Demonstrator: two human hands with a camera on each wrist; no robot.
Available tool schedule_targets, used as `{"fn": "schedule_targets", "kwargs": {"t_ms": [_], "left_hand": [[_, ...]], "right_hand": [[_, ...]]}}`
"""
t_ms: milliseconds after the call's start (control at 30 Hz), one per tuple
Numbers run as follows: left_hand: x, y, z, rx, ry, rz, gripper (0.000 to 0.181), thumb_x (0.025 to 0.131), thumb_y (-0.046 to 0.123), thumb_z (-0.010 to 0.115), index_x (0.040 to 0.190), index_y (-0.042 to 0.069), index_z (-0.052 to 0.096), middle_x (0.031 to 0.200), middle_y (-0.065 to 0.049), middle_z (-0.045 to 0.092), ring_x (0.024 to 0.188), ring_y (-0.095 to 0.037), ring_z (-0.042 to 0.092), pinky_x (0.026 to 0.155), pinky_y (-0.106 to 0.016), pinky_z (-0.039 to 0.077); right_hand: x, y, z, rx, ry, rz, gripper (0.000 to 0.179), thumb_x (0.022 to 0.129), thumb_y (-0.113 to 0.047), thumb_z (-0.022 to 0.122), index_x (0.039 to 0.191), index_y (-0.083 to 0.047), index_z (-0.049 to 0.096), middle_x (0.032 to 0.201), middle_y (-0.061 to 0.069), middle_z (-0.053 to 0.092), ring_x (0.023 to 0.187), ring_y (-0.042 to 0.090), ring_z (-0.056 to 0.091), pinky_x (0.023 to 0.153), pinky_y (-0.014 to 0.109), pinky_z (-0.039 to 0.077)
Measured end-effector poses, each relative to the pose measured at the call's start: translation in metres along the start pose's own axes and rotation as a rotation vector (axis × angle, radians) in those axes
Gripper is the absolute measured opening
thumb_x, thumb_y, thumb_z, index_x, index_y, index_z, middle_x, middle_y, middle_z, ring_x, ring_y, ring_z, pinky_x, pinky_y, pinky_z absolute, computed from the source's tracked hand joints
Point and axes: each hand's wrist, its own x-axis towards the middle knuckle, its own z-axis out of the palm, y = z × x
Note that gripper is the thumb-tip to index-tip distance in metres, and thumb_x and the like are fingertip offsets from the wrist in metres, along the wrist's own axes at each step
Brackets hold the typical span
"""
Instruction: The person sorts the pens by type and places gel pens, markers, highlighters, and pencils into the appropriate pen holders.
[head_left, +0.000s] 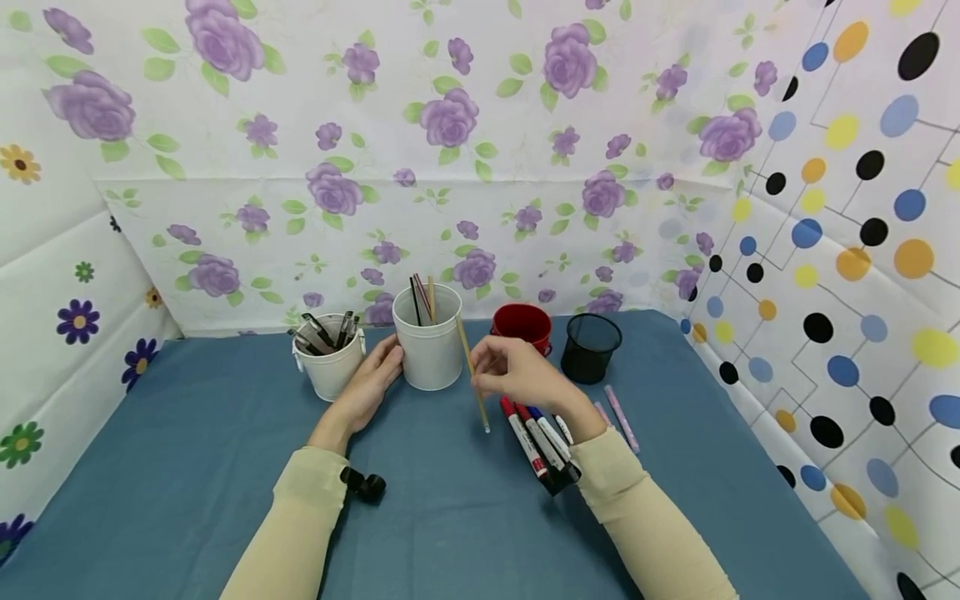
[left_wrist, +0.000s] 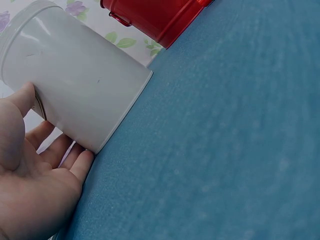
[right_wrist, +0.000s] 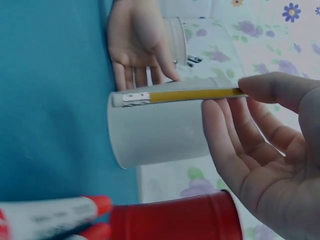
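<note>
My right hand (head_left: 517,371) pinches a yellow pencil (right_wrist: 195,94) between thumb and fingers. Its eraser end points down toward the table, in front of the right side of a larger white bucket (head_left: 431,358). My left hand (head_left: 367,383) rests against the left side of this bucket; in the left wrist view its thumb and fingers (left_wrist: 57,150) touch the wall without wrapping round it. A few thin sticks, pencil-like and dark or tan, stand in the bucket (left_wrist: 80,75). How far the pencil's upper end reaches is partly hidden by the right hand in the right wrist view.
Left of the hands stands a smaller white bucket (head_left: 330,371) with several dark pens. A red bucket (head_left: 522,321) and a black mesh cup (head_left: 591,358) stand at the right. Several markers (head_left: 536,437) and a pink-purple stick (head_left: 622,419) lie nearer the right forearm.
</note>
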Motion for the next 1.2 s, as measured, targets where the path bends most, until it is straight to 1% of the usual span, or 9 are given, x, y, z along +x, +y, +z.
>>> {"fn": "schedule_targets", "kwargs": {"t_ms": [100, 233, 467, 567, 700, 800, 1000, 1100, 1200], "left_hand": [[0.001, -0.001, 0.000, -0.007, 0.003, 0.003, 0.071, 0.117, 0.040, 0.040, 0.171, 0.007, 0.009, 0.177, -0.016, 0.012, 0.164, -0.031, 0.013, 0.135, -0.044, 0.015], [0.000, -0.002, 0.000, -0.006, -0.003, 0.006, 0.071, 0.117, 0.040, 0.040, 0.171, 0.006, 0.009, 0.177, -0.016, 0.011, 0.164, -0.031, 0.012, 0.135, -0.044, 0.014], [-0.001, -0.002, 0.000, -0.007, -0.004, 0.009, 0.071, 0.117, 0.040, 0.040, 0.171, 0.006, 0.009, 0.177, -0.016, 0.011, 0.164, -0.031, 0.012, 0.135, -0.044, 0.014], [-0.001, -0.001, 0.000, -0.008, -0.003, 0.010, 0.070, 0.117, 0.040, 0.040, 0.171, 0.006, 0.010, 0.177, -0.016, 0.011, 0.164, -0.031, 0.012, 0.135, -0.044, 0.014], [-0.001, 0.000, 0.000, -0.010, -0.003, 0.015, 0.070, 0.117, 0.038, 0.039, 0.171, 0.005, 0.010, 0.177, -0.017, 0.012, 0.164, -0.031, 0.012, 0.135, -0.044, 0.014], [-0.001, 0.000, 0.000, -0.007, -0.004, 0.016, 0.070, 0.117, 0.039, 0.039, 0.171, 0.005, 0.009, 0.177, -0.017, 0.011, 0.164, -0.031, 0.012, 0.135, -0.044, 0.014], [-0.001, 0.000, 0.000, -0.002, -0.005, 0.017, 0.071, 0.117, 0.040, 0.039, 0.171, 0.006, 0.008, 0.177, -0.017, 0.010, 0.164, -0.032, 0.011, 0.135, -0.045, 0.014], [-0.001, 0.000, 0.000, -0.001, -0.008, 0.017, 0.071, 0.117, 0.041, 0.040, 0.171, 0.007, 0.008, 0.177, -0.016, 0.010, 0.164, -0.032, 0.011, 0.135, -0.044, 0.015], [-0.001, -0.001, 0.000, -0.001, -0.011, 0.016, 0.071, 0.117, 0.041, 0.040, 0.171, 0.007, 0.009, 0.177, -0.016, 0.010, 0.164, -0.031, 0.011, 0.135, -0.044, 0.015]], "right_hand": [[0.007, -0.008, -0.010, -0.016, 0.043, -0.033, 0.014, 0.102, -0.011, 0.073, 0.114, -0.010, 0.067, 0.104, 0.010, 0.069, 0.088, 0.027, 0.072, 0.081, 0.042, 0.066], [0.019, -0.020, -0.023, -0.022, 0.098, -0.072, 0.013, 0.102, -0.010, 0.073, 0.114, -0.008, 0.068, 0.103, 0.011, 0.070, 0.088, 0.029, 0.073, 0.083, 0.044, 0.066], [0.039, -0.046, -0.042, 0.003, 0.190, -0.078, 0.019, 0.102, -0.011, 0.071, 0.119, -0.004, 0.066, 0.106, 0.012, 0.070, 0.091, 0.027, 0.074, 0.085, 0.039, 0.067], [0.048, -0.057, -0.046, 0.035, 0.223, -0.086, 0.018, 0.102, -0.008, 0.071, 0.118, -0.004, 0.066, 0.107, 0.013, 0.069, 0.093, 0.028, 0.073, 0.086, 0.042, 0.067], [0.062, -0.068, -0.050, 0.068, 0.256, -0.106, 0.018, 0.101, -0.006, 0.071, 0.118, -0.005, 0.066, 0.108, 0.013, 0.069, 0.095, 0.028, 0.073, 0.085, 0.041, 0.067], [0.073, -0.074, -0.050, 0.069, 0.277, -0.119, 0.018, 0.101, -0.006, 0.071, 0.118, -0.006, 0.066, 0.108, 0.012, 0.069, 0.095, 0.028, 0.073, 0.084, 0.038, 0.067], [0.090, -0.080, -0.048, 0.063, 0.340, -0.156, 0.017, 0.102, -0.007, 0.070, 0.119, -0.005, 0.064, 0.108, 0.012, 0.068, 0.093, 0.028, 0.073, 0.081, 0.037, 0.067], [0.097, -0.080, -0.045, 0.057, 0.371, -0.182, 0.018, 0.102, -0.005, 0.070, 0.118, -0.003, 0.065, 0.107, 0.013, 0.068, 0.092, 0.029, 0.074, 0.080, 0.037, 0.068], [0.103, -0.078, -0.042, 0.050, 0.379, -0.206, 0.017, 0.101, -0.004, 0.070, 0.118, -0.002, 0.066, 0.106, 0.014, 0.069, 0.090, 0.029, 0.075, 0.082, 0.042, 0.068]]}}
